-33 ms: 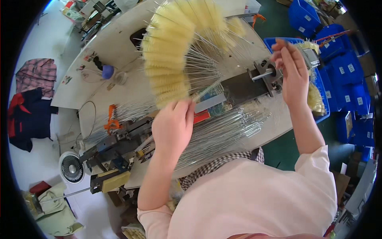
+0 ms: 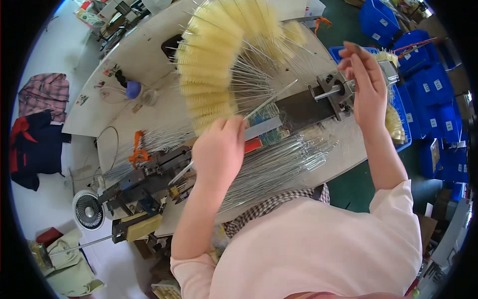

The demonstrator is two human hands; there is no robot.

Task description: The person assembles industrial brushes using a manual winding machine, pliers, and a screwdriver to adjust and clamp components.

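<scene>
L hand (image 2: 217, 149) has fingers closed round a thin pale rod (image 2: 271, 100); rod sticks out both sides of the fist, far end up & R twd the machine, near end down-L past the wrist. R hand (image 2: 369, 92) is up, well R of that grip, fingers loosely bent & parted, just beside the metal spindle (image 2: 327, 93). Dark machine bar (image 2: 301, 110) runs btwn the two hands. Above L fist: big curved row of yellow brushes (image 2: 206, 65) w/ wire stems. Below & R of same fist: bundle of wire rods (image 2: 279, 164) on the table (image 2: 351, 154); red strip (image 2: 252, 145) just R of it. Orange clip (image 2: 138, 149) & small fan (image 2: 89, 210) off L. Blue bin (image 2: 409, 134) w/ more yellow bristles, R of R hand.
</scene>
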